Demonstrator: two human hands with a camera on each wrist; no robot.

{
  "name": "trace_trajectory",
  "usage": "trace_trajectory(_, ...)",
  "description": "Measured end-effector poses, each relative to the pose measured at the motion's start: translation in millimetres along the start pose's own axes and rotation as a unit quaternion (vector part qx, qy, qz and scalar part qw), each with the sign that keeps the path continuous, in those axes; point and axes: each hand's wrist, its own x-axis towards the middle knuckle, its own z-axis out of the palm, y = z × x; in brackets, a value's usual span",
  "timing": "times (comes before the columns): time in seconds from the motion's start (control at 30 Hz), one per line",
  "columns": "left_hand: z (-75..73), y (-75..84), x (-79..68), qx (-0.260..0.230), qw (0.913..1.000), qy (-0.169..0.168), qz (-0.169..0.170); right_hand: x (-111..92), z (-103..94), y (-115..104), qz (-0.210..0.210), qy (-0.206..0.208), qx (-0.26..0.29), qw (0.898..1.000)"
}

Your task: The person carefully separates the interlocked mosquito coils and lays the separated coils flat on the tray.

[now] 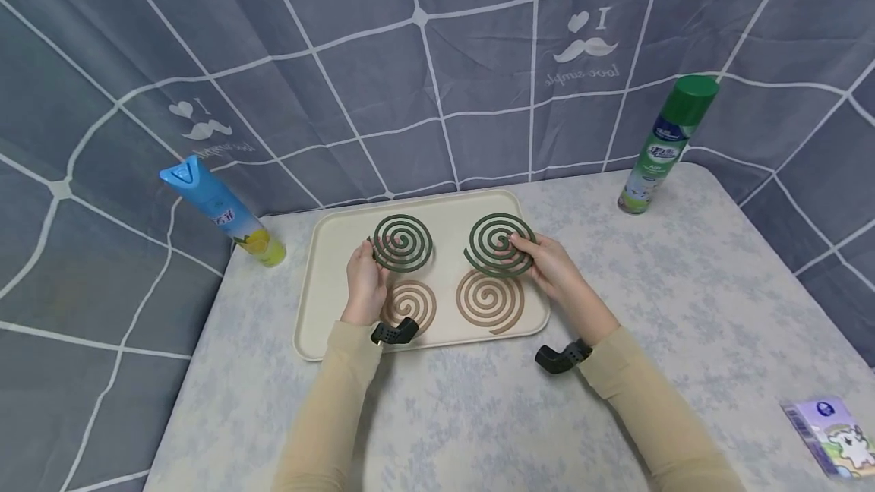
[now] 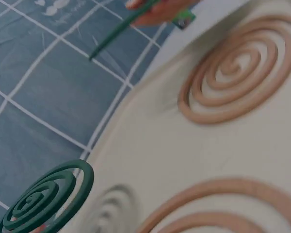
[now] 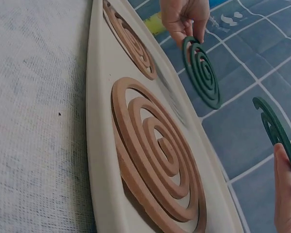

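My left hand holds a green mosquito coil by its left side, raised above the tray. With thumb and fingers, my right hand pinches a second green mosquito coil at its right side, also raised. Two brown mosquito coils lie flat on the tray's front half: the left brown coil is partly covered by the left hand and wrist camera, the right brown coil sits just below the second green one. In the right wrist view, the left hand's green coil hangs tilted from its fingertips.
A blue and yellow spray can stands left of the tray. At the back right is a green spray can. A purple pack lies near the table's right front. Grey checked cloth rises behind the table.
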Motion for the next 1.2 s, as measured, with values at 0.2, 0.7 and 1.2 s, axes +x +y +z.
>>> trace_trajectory(0.2,1.5,-0.7,12.2,0.045,0.9979,0.042,-0.019,0.7,-1.9,-3.7,-0.004,-0.006,-0.011,1.0)
trace_trajectory(0.7,0.7,-11.1,27.2,0.214,0.9752,0.029,0.047,5.8,0.5,-5.8,0.01,0.012,-0.033,0.999)
trace_trajectory(1.2,-4.0,-12.5,18.3,0.59,0.7913,-0.067,0.148,24.7,-0.4,-9.1,0.021,0.046,-0.073,0.996)
